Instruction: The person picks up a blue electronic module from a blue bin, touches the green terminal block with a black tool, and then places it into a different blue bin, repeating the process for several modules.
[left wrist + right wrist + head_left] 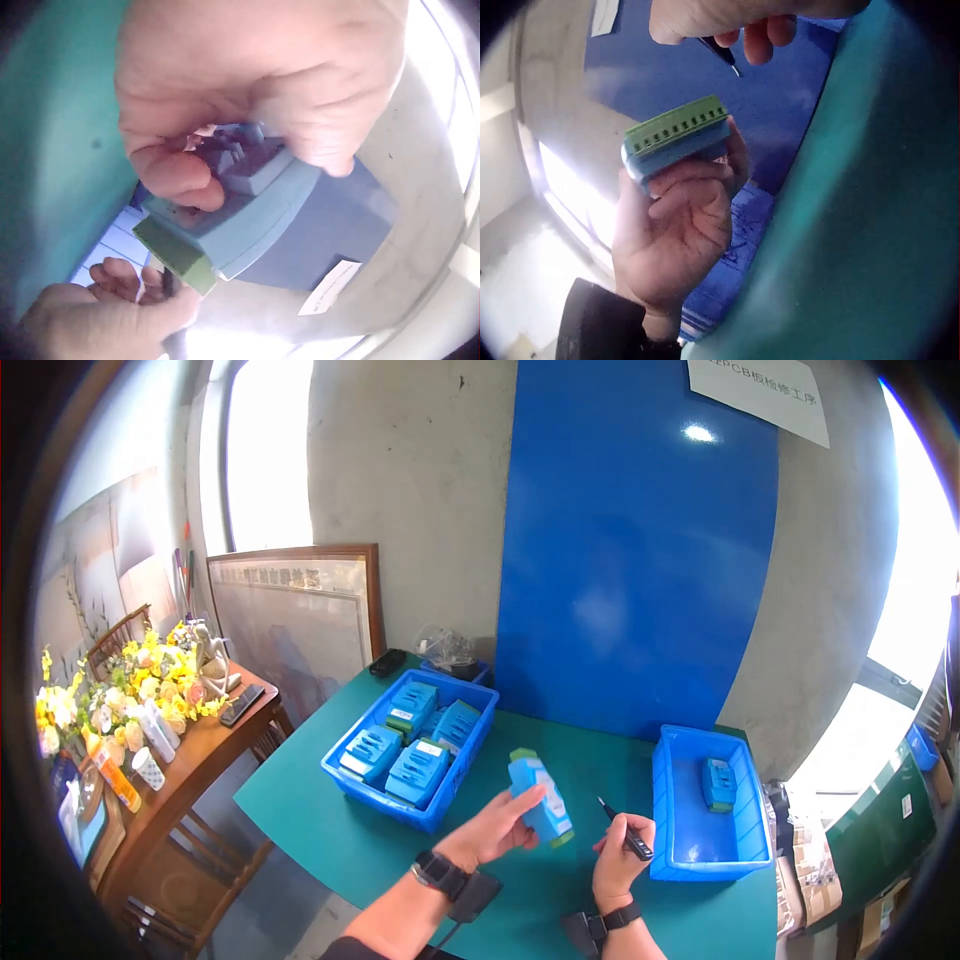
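A light blue module with green terminal strips (pixel 541 800) is held tilted above the green table by the left hand (pixel 492 826). In the left wrist view the thumb and curled fingers of that hand (pixel 247 82) grip the module's blue housing (pixel 262 225). The right hand (pixel 622 857) pinches a black pen-like tool (pixel 634 844), its thin metal tip pointing up and left, apart from the module. The right wrist view shows the row of small openings on the green strip (pixel 679 126), with the tool's tip (pixel 737 72) above it.
A blue bin (pixel 430 819) with several blue modules stands on the green table (pixel 385 857) at left. The right blue bin (pixel 700 867) contains one module (pixel 718 785). Behind them are a black object (pixel 388 663) and a blue panel (pixel 640 540). Flowers stand on a wooden table at far left.
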